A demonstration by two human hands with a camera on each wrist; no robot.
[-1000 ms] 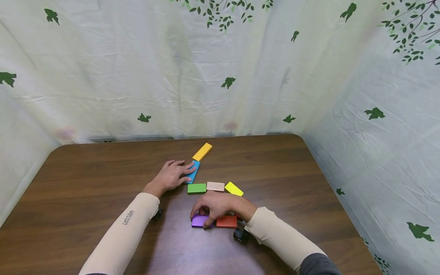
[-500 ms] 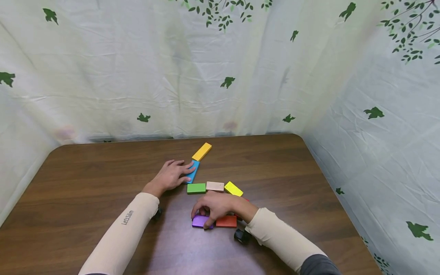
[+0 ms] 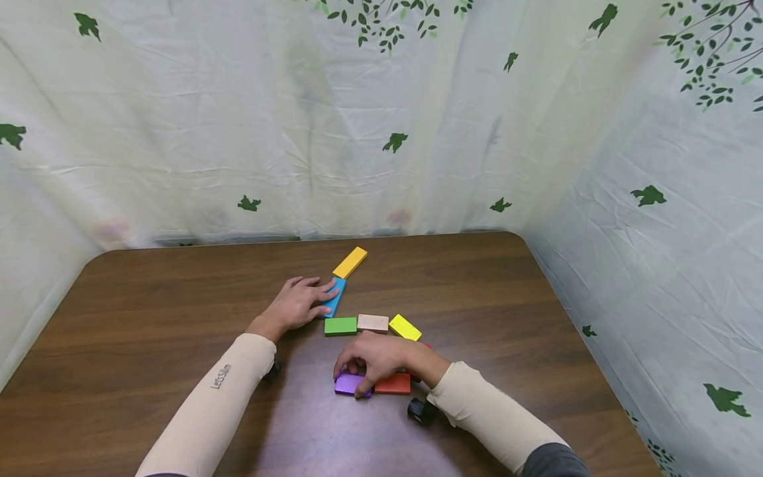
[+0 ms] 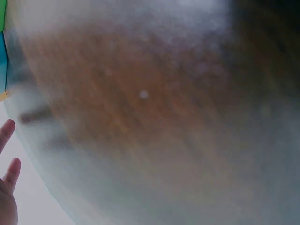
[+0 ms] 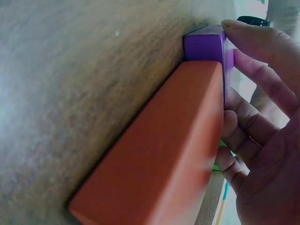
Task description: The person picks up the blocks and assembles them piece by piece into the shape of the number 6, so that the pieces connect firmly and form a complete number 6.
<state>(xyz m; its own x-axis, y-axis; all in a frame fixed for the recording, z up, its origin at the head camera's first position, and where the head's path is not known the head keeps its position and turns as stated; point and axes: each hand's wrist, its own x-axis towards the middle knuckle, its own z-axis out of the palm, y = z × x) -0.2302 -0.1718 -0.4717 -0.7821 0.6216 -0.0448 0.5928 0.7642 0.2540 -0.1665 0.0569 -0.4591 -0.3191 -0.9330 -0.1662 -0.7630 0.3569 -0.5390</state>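
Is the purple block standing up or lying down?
Lying down: in the head view, the purple block shows its wide face upward, with just a thin side below.

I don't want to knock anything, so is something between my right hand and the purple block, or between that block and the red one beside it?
Nothing visible: your right hand pinches the purple block, and no other thing shows between that block and the red block. Whether the two blocks touch, I can't tell.

I count seven blocks, one each: amber block [image 3: 350, 263], blue block [image 3: 336, 301], green block [image 3: 340, 326], pink block [image 3: 373, 323], yellow block [image 3: 405, 327], purple block [image 3: 349, 383], orange-red block [image 3: 393, 383]; plus red bits [image 3: 428, 346], uncountable. My hands [image 3: 297, 305] [image 3: 374, 356]: two. Sleeves [image 3: 217, 397] [image 3: 485, 411]: two. Table [image 3: 489, 298]: one.
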